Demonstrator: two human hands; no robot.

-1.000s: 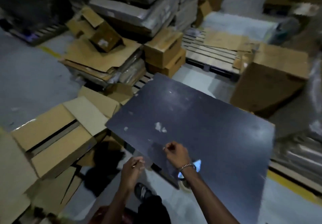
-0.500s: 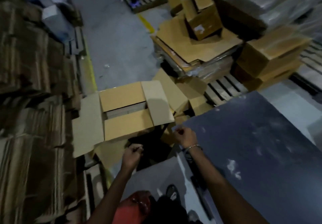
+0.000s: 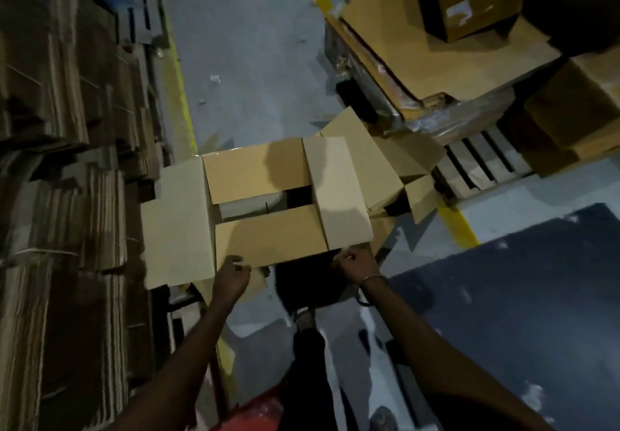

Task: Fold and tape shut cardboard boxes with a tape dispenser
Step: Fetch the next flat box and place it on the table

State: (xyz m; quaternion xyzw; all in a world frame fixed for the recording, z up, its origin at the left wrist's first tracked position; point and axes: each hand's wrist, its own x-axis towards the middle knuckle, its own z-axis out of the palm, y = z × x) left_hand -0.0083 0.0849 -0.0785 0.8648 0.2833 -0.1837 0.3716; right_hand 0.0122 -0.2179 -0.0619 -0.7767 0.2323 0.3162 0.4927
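Left hand (image 3: 231, 278) and right hand (image 3: 352, 263) both at near edge of the open tan cardboard box (image 3: 268, 209) on the grey floor (image 3: 248, 61); grip unclear, fingers look curled at the rim.
One box in hand: two inner flaps down with a gap between, two pale outer flaps still splayed. Folding half done, no tape on, no dispenser visible. Two hands.
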